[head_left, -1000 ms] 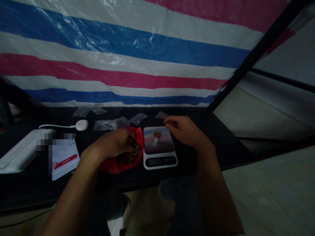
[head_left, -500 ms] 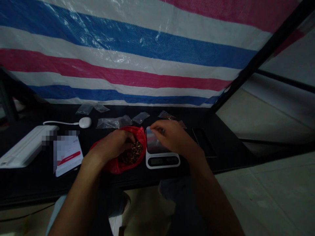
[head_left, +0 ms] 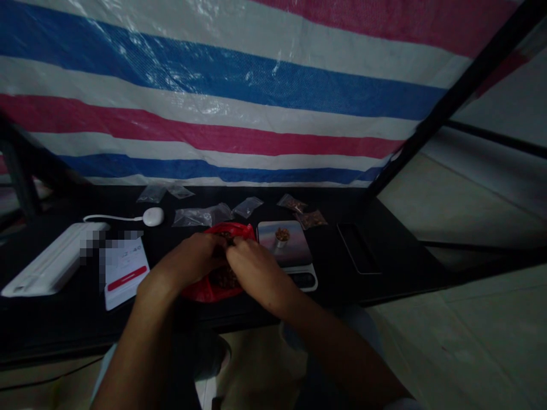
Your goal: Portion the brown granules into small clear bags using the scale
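A red plastic bag (head_left: 200,293) lies rolled open, holding many small brown pieces (head_left: 224,278). My left hand (head_left: 192,257) reaches over it from the left, its fingers curled down at the pieces. From the right, my right hand (head_left: 256,270) comes in over the bag, fingertips drawn together close to the left fingers. What either hand pinches is hidden. Beside the bag sits a white digital scale (head_left: 294,253) with a shiny plate, its display partly covered by my right hand. On the plate stands a small metal cup (head_left: 281,242) heaped with brown pieces.
Behind the scale lie two small clear bags with brown pieces (head_left: 293,203) (head_left: 311,219). Several clear plastic bags (head_left: 200,215) are farther left. A dark phone (head_left: 358,247) is at right; a lit phone (head_left: 126,273), white box (head_left: 53,259) and white round corded device (head_left: 152,216) are at left.
My right hand has moved left from above the scale to the red bag, uncovering the small cup on the plate. My left hand stays at the bag. The view has shifted slightly.
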The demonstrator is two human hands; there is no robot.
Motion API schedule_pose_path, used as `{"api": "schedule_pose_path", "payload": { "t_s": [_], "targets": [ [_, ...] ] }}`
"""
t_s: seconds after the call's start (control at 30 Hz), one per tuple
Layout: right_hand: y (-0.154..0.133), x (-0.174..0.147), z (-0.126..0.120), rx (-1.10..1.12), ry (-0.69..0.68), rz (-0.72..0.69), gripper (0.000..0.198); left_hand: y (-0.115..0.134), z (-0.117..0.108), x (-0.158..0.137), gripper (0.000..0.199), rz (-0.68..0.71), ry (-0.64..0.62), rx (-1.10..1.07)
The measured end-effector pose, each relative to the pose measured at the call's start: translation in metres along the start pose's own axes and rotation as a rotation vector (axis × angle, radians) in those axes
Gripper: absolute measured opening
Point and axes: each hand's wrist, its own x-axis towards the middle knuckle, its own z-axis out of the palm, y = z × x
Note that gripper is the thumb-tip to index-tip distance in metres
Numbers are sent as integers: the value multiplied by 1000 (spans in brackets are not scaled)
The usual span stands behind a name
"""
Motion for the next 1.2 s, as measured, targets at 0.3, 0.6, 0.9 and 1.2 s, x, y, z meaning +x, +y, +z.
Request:
{"api": "schedule_pose_path", "payload": {
  "t_s": [0.3,0.6,0.9,1.2],
  "targets": [
    [13,1,9,64,69,-86,32,1,-5,-3,26,81,-5,-85],
    [50,-7,-27,465,199,-86,18,1,-7,-5,29,112,-16,-158],
    [100,-36,-53,540,275,118,19,-4,-4,-2,29,80,-10,-152],
    [101,-38,-54,376,221,100,17,-7,-1,0,31,68,-31,-192]
  ]
}}
